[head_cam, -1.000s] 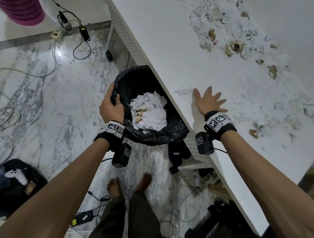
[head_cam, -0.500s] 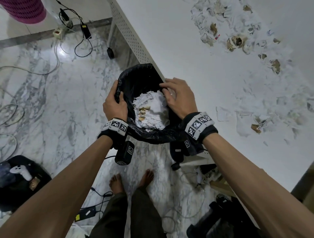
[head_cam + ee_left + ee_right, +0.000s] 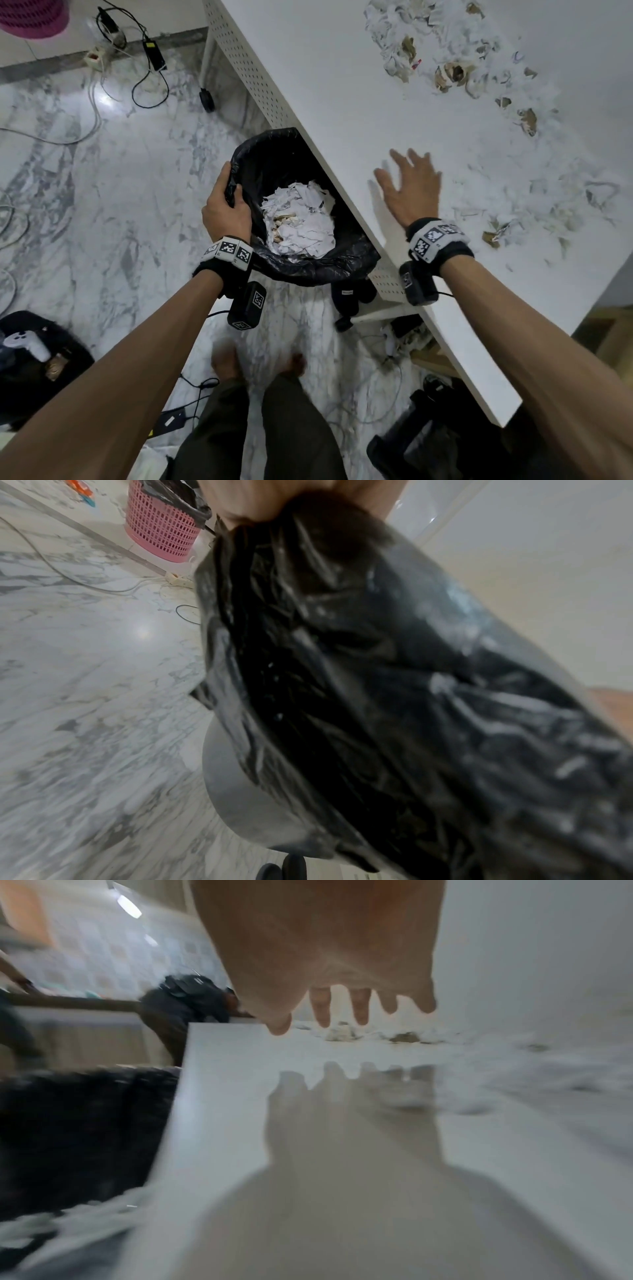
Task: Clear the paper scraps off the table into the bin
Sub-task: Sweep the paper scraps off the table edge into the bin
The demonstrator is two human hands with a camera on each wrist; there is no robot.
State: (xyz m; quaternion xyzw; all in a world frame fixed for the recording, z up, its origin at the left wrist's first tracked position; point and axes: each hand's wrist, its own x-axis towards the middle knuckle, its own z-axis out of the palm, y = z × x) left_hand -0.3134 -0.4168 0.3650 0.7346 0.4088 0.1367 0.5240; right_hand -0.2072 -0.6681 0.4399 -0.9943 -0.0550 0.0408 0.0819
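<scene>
Fingers of the right hand [image 3: 411,188], earlier curled over the bin [image 3: 301,270], are now spread flat above the bench [image 3: 325,85]; the bin's rim is gripped by the left hand [image 3: 226,209], and torn white and brown paper scraps [image 3: 513,192] are scattered.

The table [image 3: 342,102] edge hid the far side of our bin [image 3: 260,150]. Our right hand [image 3: 412,186] blurred, so we couldn't tell whether it touched the tabletop.
</scene>
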